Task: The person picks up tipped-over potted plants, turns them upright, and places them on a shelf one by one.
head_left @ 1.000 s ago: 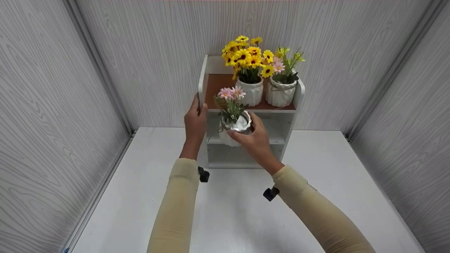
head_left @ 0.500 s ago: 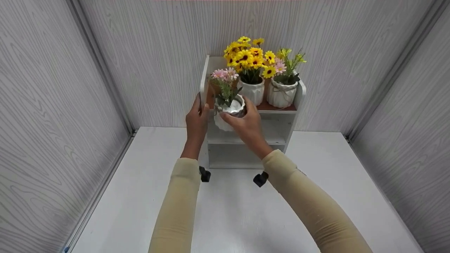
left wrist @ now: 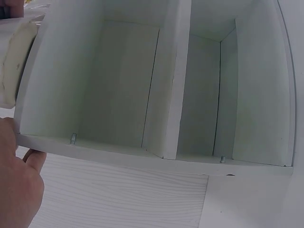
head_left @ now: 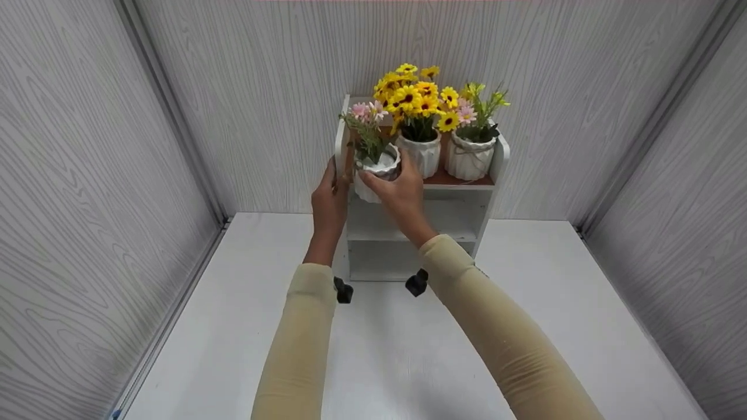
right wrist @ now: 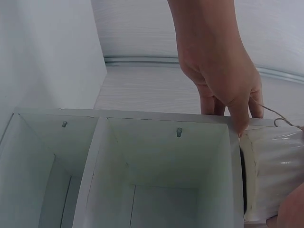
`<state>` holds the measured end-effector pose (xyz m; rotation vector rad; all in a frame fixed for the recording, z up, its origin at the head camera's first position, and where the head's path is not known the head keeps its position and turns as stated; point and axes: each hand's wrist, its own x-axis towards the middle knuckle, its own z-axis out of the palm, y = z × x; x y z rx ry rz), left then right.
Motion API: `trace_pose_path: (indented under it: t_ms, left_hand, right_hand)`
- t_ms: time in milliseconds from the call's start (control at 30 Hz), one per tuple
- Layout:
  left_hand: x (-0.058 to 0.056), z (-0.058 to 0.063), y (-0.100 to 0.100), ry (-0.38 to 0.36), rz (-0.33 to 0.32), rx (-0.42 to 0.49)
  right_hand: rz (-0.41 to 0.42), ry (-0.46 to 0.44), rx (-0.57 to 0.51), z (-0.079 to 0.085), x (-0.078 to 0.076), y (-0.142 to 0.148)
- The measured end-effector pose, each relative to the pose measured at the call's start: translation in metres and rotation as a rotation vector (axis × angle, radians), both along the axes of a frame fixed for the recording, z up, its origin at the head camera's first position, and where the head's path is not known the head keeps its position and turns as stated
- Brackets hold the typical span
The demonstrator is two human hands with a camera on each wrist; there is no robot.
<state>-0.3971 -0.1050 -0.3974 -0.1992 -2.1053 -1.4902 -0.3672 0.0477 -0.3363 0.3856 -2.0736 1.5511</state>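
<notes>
A small white shelf (head_left: 412, 238) stands against the back wall. In the head view my left hand (head_left: 329, 210) grips its left side panel, with the thumb at the front. My right hand (head_left: 404, 197) holds a white flowerpot (head_left: 367, 190) with pink flowers at the left front of the brown top board. The flowerpot (right wrist: 274, 173) shows a narrow dark gap from the board in the right wrist view; whether it touches there I cannot tell. A white pot of yellow flowers (head_left: 421, 153) and a twine-tied pot (head_left: 470, 156) stand to its right on the board.
Below the top board the shelf has two open compartments, with a divider (left wrist: 179, 76) between them. It stands on a white tabletop (head_left: 373, 350). Grey wood-grain panels (head_left: 268, 105) enclose the back and both sides.
My right hand has carried the flowerpot up, back and slightly left, from before the shelf to the top board's left front. My left hand has stayed on the side panel.
</notes>
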Motion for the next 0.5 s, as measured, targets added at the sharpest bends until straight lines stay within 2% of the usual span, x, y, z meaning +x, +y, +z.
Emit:
trace_pose_path:
  t_ms: [133,300,500]
  left_hand:
    - [0.0,0.002,0.001,0.002,0.0,0.0]
    - [0.001,0.004,0.002,-0.021,0.014,-0.001]
    - [0.003,0.004,0.002,-0.048,-0.006,0.022]
  right_hand:
    - [-0.006,-0.007,-0.02,0.002,-0.005,-0.004]
    - [-0.042,-0.05,0.006,0.004,-0.008,-0.008]
    - [-0.067,-0.09,0.039,0.006,-0.013,-0.01]
